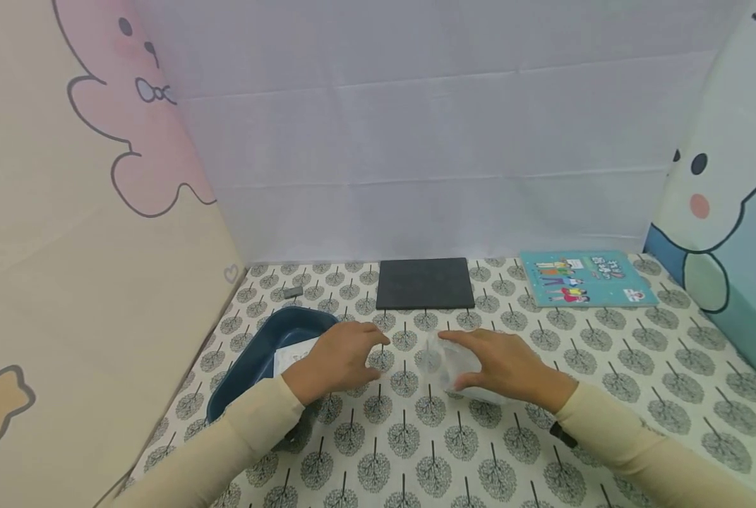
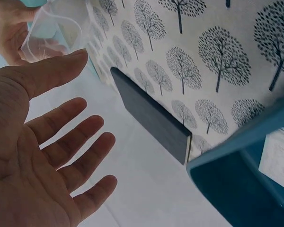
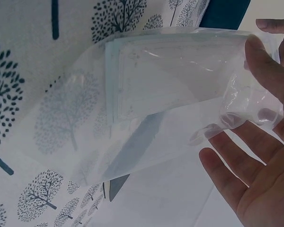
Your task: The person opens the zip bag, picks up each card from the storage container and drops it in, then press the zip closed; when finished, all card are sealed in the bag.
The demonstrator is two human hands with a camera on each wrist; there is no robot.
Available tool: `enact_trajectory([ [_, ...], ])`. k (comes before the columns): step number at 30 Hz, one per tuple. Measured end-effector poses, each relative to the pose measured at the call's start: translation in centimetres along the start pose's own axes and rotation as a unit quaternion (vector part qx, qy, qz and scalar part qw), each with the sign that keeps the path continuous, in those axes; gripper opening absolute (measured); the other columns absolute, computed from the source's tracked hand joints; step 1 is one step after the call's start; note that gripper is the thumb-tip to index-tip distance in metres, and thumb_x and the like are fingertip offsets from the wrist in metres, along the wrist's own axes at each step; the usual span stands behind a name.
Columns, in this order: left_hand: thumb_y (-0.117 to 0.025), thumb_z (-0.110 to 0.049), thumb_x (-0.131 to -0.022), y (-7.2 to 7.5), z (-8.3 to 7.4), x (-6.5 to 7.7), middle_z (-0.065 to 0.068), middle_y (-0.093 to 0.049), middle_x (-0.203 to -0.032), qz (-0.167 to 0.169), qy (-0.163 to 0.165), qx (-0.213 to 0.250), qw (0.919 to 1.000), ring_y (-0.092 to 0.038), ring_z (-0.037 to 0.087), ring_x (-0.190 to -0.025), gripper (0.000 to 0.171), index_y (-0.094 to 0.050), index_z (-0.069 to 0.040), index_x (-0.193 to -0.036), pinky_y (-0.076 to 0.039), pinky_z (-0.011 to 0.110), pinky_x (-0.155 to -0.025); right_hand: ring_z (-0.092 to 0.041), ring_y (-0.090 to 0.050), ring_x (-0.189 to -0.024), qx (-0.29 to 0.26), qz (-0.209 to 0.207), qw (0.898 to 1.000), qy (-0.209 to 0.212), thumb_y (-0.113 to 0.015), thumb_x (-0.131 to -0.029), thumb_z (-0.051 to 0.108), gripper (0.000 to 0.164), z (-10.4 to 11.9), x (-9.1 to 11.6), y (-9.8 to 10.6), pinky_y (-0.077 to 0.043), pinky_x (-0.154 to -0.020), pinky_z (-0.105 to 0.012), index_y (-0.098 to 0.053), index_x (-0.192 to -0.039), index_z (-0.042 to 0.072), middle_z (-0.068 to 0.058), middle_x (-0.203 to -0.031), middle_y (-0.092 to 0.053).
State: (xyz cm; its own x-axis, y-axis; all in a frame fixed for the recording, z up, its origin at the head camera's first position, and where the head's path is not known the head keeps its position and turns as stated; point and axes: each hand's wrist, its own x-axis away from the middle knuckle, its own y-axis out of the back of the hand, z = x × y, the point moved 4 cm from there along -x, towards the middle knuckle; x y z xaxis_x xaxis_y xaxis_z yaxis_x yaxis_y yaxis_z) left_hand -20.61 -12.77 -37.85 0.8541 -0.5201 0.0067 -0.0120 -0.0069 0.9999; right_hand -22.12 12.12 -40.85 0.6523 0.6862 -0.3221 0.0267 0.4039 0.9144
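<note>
Bag [image 1: 457, 360] was in my right grip [image 1: 505, 363], clear plastic pinched between thumb and fingers, some pale flat stuff [image 3: 170, 71] inside, held over the tree-print desk [image 1: 409, 434]. My left grip [image 1: 342, 356] was totally empty, fingers loosely apart, near the blue bin [image 1: 241, 381] with a flat white thing [image 1: 291, 354] in it. The black slab [image 1: 425, 283] sat further back.

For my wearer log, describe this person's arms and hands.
The left sleeve and right sleeve are long and cream-coloured. The left hand and right hand wear no gloves, and no rings show. A small dark item shows by the right sleeve, its nature unclear.
</note>
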Motion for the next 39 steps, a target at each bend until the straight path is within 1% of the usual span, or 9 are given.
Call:
enact_trajectory([
  [4, -0.085, -0.03, -0.081, 0.5, 1.1, 0.8, 0.003, -0.066, -0.126, -0.017, 0.007, 0.008, 0.9998, -0.064, 0.025, -0.108, 0.048, -0.07, -0.016, -0.125, -0.049, 0.045, -0.097, -0.015, -0.065, -0.079, -0.007, 0.005, 1.0, -0.005, -0.085, -0.073, 0.048, 0.082, 0.0, 0.1, -0.2, -0.047, -0.055, -0.025, -0.056, -0.143, 0.018, -0.009, -0.114, -0.071],
  [8, -0.084, -0.028, -0.08, 0.7, 2.6, 1.5, 0.004, -0.066, -0.125, -0.016, 0.039, 0.016, 0.999, -0.065, 0.024, -0.101, 0.047, -0.07, -0.015, -0.124, -0.052, 0.043, -0.089, -0.015, -0.064, -0.078, -0.012, 0.007, 1.0, -0.007, -0.085, -0.073, 0.048, 0.082, -0.1, 0.4, -0.3, -0.045, -0.053, -0.023, -0.056, -0.143, 0.017, -0.009, -0.115, -0.071],
  [12, -0.082, -0.029, -0.081, 0.7, 4.2, 2.1, 0.006, -0.065, -0.128, -0.013, 0.068, 0.008, 0.9975, -0.065, 0.027, -0.107, 0.05, -0.069, -0.014, -0.127, -0.052, 0.044, -0.091, -0.02, -0.068, -0.087, -0.018, 0.015, 1.0, -0.021, -0.084, -0.074, 0.049, 0.082, -0.2, 0.5, -0.3, -0.047, -0.055, -0.024, -0.055, -0.144, 0.018, -0.01, -0.121, -0.069],
  [15, -0.083, -0.027, -0.081, 0.8, 5.4, 2.5, 0.008, -0.066, -0.125, -0.027, 0.066, -0.013, 0.9974, -0.066, 0.027, -0.101, 0.052, -0.068, -0.011, -0.128, -0.053, 0.045, -0.087, -0.021, -0.068, -0.089, -0.015, 0.017, 0.999, -0.026, -0.084, -0.074, 0.049, 0.082, -0.3, 0.6, -0.3, -0.048, -0.057, -0.026, -0.055, -0.144, 0.018, -0.01, -0.122, -0.069],
  [19, -0.085, -0.026, -0.08, 0.9, 6.8, 3.1, 0.008, -0.068, -0.117, -0.038, 0.063, -0.041, 0.9965, -0.066, 0.023, -0.084, 0.052, -0.069, -0.01, -0.126, -0.055, 0.041, -0.073, -0.016, -0.065, -0.081, -0.015, 0.014, 1.0, -0.022, -0.084, -0.074, 0.048, 0.082, -0.2, 0.5, -0.2, -0.046, -0.055, -0.024, -0.055, -0.144, 0.018, -0.01, -0.119, -0.07],
  [20, -0.085, -0.026, -0.08, 0.8, 7.1, 3.2, 0.008, -0.068, -0.116, -0.037, 0.065, -0.044, 0.9962, -0.065, 0.022, -0.083, 0.052, -0.069, -0.009, -0.126, -0.055, 0.04, -0.072, -0.015, -0.065, -0.08, -0.016, 0.013, 1.0, -0.021, -0.085, -0.074, 0.048, 0.082, -0.2, 0.5, -0.2, -0.046, -0.055, -0.024, -0.055, -0.144, 0.018, -0.01, -0.119, -0.07],
  [26, -0.087, -0.027, -0.078, 0.4, 8.8, 3.9, 0.01, -0.069, -0.113, -0.015, 0.089, -0.046, 0.9949, -0.067, 0.028, -0.094, 0.052, -0.069, -0.007, -0.122, -0.056, 0.045, -0.078, -0.015, -0.065, -0.08, -0.013, 0.012, 1.0, -0.019, -0.083, -0.074, 0.05, 0.082, -0.3, 0.5, -0.2, -0.046, -0.054, -0.023, -0.055, -0.144, 0.018, -0.01, -0.119, -0.07],
  [33, -0.089, -0.031, -0.076, -0.7, 10.4, 4.4, 0.011, -0.069, -0.11, 0.03, 0.113, -0.034, 0.9926, -0.066, 0.03, -0.097, 0.056, -0.069, -0.005, -0.122, -0.056, 0.046, -0.077, -0.016, -0.066, -0.08, -0.007, 0.004, 1.0, -0.012, -0.082, -0.073, 0.052, 0.082, -0.3, 0.6, 0.0, -0.048, -0.057, -0.025, -0.056, -0.143, 0.018, -0.01, -0.119, -0.07],
  [39, -0.088, -0.034, -0.076, -2.4, 11.6, 4.5, 0.018, -0.064, -0.125, 0.082, 0.147, -0.008, 0.9856, -0.062, 0.039, -0.11, 0.067, -0.065, -0.002, -0.129, -0.053, 0.055, -0.086, -0.019, -0.067, -0.083, -0.011, 0.001, 1.0, -0.008, -0.084, -0.073, 0.049, 0.082, -0.3, 0.6, -0.1, -0.048, -0.057, -0.026, -0.056, -0.143, 0.017, -0.01, -0.119, -0.07],
])
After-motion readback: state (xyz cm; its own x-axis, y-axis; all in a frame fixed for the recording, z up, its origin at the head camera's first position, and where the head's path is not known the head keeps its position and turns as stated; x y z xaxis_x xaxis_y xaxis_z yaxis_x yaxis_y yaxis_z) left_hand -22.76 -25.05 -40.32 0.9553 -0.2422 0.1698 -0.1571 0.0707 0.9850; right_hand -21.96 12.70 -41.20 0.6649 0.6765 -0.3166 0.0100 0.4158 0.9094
